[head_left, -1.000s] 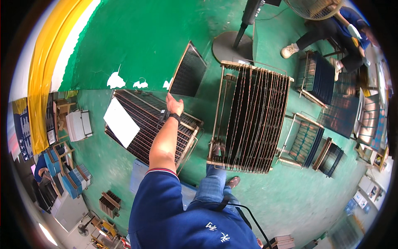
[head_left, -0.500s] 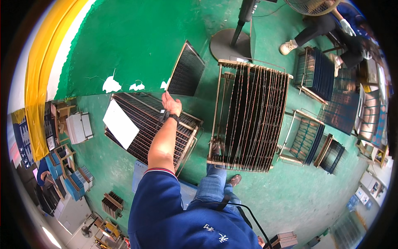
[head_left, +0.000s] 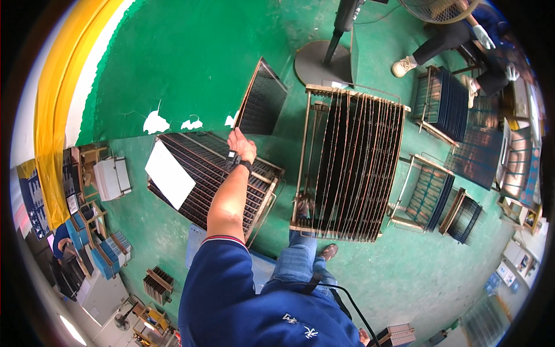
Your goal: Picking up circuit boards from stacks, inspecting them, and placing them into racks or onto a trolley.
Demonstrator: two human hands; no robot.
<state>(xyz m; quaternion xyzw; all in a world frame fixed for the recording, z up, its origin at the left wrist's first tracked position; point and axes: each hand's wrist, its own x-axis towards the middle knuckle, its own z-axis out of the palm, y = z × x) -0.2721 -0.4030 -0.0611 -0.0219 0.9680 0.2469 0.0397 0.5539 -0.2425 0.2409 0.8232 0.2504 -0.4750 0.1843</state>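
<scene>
My left hand [head_left: 243, 147] reaches forward with its fingers closed at the near lower corner of a thin dark panel [head_left: 263, 103]. The panel stands tilted beside the green tabletop [head_left: 191, 63], its brownish edge toward the left. Below my left forearm is a slotted rack [head_left: 217, 188] of dark panels, with a white sheet [head_left: 170, 175] lying across its left part. A dark wristband with a small device is on my left wrist. Only a sliver of my right hand [head_left: 364, 336] shows at the lower edge; its fingers are hidden.
A tall rack [head_left: 355, 165] of upright dark panels stands right of my arm, close to my feet. Beyond it are a round black stand base [head_left: 324, 62] and smaller racks [head_left: 428, 194]. A gloved co-worker [head_left: 445, 46] sits at the far right near a fan [head_left: 439, 8].
My left hand has shifted very slightly right and stays at the panel's corner. The panel has turned a little, with more of its brownish edge showing. The racks keep their places.
</scene>
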